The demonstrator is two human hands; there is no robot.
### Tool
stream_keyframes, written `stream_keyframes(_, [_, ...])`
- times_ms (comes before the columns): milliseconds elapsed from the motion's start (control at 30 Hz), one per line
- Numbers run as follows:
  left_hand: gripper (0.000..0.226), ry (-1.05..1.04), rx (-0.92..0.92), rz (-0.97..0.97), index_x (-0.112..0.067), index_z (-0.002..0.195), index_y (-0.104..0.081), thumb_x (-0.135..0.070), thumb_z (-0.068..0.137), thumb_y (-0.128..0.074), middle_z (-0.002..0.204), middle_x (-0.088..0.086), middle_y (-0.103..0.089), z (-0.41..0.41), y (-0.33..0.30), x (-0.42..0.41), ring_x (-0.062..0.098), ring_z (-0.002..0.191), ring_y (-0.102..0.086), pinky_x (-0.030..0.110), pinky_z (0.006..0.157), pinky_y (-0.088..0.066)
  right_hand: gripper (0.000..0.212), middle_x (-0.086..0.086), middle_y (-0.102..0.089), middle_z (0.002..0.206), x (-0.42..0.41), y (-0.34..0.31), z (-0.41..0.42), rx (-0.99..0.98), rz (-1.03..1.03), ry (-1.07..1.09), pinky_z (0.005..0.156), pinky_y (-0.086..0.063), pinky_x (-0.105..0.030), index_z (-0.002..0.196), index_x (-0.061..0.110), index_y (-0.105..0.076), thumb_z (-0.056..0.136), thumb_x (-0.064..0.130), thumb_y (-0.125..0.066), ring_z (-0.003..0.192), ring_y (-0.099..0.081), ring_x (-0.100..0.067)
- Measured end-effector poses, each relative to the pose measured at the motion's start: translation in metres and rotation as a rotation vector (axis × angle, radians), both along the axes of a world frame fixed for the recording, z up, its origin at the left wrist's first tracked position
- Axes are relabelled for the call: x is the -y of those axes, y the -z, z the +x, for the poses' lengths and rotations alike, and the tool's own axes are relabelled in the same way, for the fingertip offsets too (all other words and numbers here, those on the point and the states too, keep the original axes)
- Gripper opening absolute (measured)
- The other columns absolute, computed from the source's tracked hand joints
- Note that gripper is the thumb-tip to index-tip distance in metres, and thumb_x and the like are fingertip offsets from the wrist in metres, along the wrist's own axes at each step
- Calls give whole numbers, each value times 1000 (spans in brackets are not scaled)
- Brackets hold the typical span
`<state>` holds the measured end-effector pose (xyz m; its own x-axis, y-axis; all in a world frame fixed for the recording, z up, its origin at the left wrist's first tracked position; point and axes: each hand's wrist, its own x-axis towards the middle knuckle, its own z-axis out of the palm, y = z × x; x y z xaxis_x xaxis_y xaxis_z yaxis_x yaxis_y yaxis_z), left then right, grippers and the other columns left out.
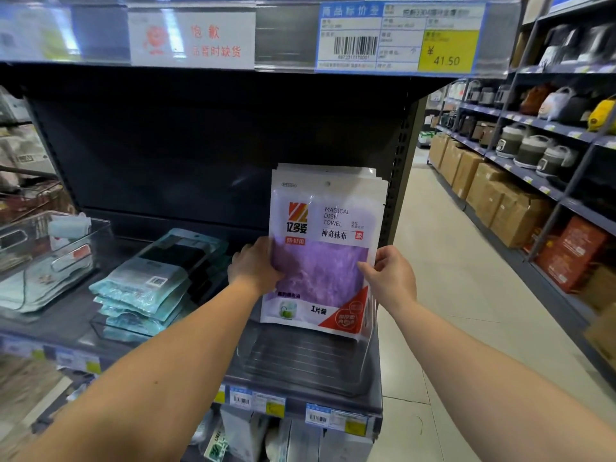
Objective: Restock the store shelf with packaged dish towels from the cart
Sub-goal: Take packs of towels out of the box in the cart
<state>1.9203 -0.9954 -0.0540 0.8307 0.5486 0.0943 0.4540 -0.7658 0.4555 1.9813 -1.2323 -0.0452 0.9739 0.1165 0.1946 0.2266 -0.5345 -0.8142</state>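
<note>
A stack of purple packaged dish towels (pixel 320 248) stands upright in a clear plastic bin (pixel 300 365) at the right end of the dark shelf (pixel 66 328). My left hand (pixel 253 265) grips the stack's left edge, thumb on the front pack. My right hand (pixel 390 275) pinches the right edge at about the same height. Several packs show behind the front one. The cart is out of view.
Teal towel packs (pixel 146 288) lie piled in a bin to the left. A clear organiser bin (pixel 50 251) sits further left. Price tags (pixel 260 401) line the shelf edge. The aisle floor (pixel 450 295) and shelves of rice cookers and boxes (pixel 520 181) are on the right.
</note>
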Motion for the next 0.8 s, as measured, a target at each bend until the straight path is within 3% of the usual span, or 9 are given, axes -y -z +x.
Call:
stream_keyframes(133, [30,50,-99,32,-18,105,-63,-26,76,-69,95,4,-70,-2,5,-4,25,85,-67,41,79,-59,26,9,-54,79,0,-3,2,-56,-29,-49,53,-34,-21,101,18,-52,90,32,-71,67,-51,-4])
stream_keyframes(200, [19,55,-119,37,-15,97,-67,-26,80,-68,88,4,-70,-6,3,-2,22,79,-68,38,76,-60,37,6,-58,87,0,-4,1,-32,-11,-19,57,-37,-24,111,17,-51,87,34,-73,72,-55,-10])
stream_keyframes(267, [25,41,-104,19,-14,100,-67,-31,83,-69,87,3,-69,-11,0,0,21,78,-67,37,76,-59,46,2,-57,102,-3,-7,-2,57,12,38,68,-40,-28,116,16,-49,84,36,-75,83,-55,-16])
stream_keyframes(333, [38,-14,-73,-39,-12,108,-63,-38,81,-73,93,4,-68,-18,-3,3,21,80,-66,37,75,-59,42,3,-54,106,-10,-14,-7,145,24,12,73,-39,-29,113,17,-50,84,34,-75,88,-52,-16])
stream_keyframes(433, [55,-90,-18,-90,-11,121,-55,-41,80,-76,102,7,-66,-34,-7,5,23,82,-65,35,72,-56,29,1,-57,104,-31,-24,-17,251,3,-159,77,-43,-30,108,20,-56,86,28,-73,91,-57,-18])
stream_keyframes(500, [58,-111,31,-92,-9,123,-56,-45,80,-74,97,7,-67,-50,-10,4,22,77,-65,33,72,-54,29,0,-60,113,-47,-27,-25,288,-69,-295,88,-47,-32,117,18,-60,89,25,-69,104,-58,-19])
stream_keyframes(633, [62,-178,115,-94,-18,118,-67,-58,71,-76,111,9,-70,-96,-18,-3,29,101,-66,36,83,-55,39,-6,-61,127,-81,-26,-45,266,-252,-486,89,-50,-34,129,22,-58,91,31,-61,113,-60,-28])
stream_keyframes(800, [69,-355,35,4,-13,144,-47,-42,86,-72,144,9,-54,-163,-24,-16,29,129,-52,38,104,-45,59,-6,-49,145,-124,-15,-79,247,-395,-687,105,-41,-36,146,24,-43,92,41,-60,134,-43,-27])
